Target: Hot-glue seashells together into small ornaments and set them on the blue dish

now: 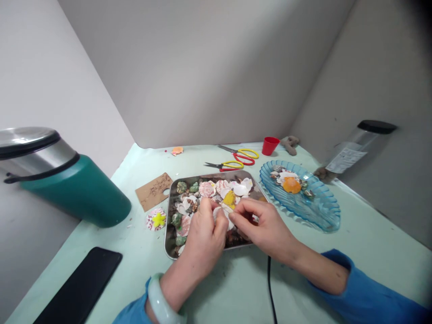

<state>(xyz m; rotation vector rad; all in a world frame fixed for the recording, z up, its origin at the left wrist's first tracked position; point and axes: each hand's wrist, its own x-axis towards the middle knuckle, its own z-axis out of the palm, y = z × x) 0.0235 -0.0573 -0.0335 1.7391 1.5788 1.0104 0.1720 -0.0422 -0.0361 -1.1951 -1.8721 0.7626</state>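
Observation:
My left hand (pixel 209 231) and my right hand (pixel 265 225) are close together above a metal tray (pixel 168 240). Fingers on both are closed in a pinch, and a small pale piece (pixel 227 208) shows between them, too small to name. Shells fill the tray: pink ribbed scallop shells (pixel 207 189), white shells (pixel 242 186), a yellow shell (pixel 230 198) just beyond my fingertips, and green snail shells (pixel 181 187). Part of the tray is hidden behind my hands.
Left of the tray are a brown card (pixel 151 193), a shell with a yellow star (pixel 156 219), a phone (pixel 81 288) and a green flask (pixel 74 189). Scissors (pixel 236 165) and a red cup (pixel 270 146) lie beyond. A blue dish (pixel 320 209) and clear bottle (pixel 354 144) stand right.

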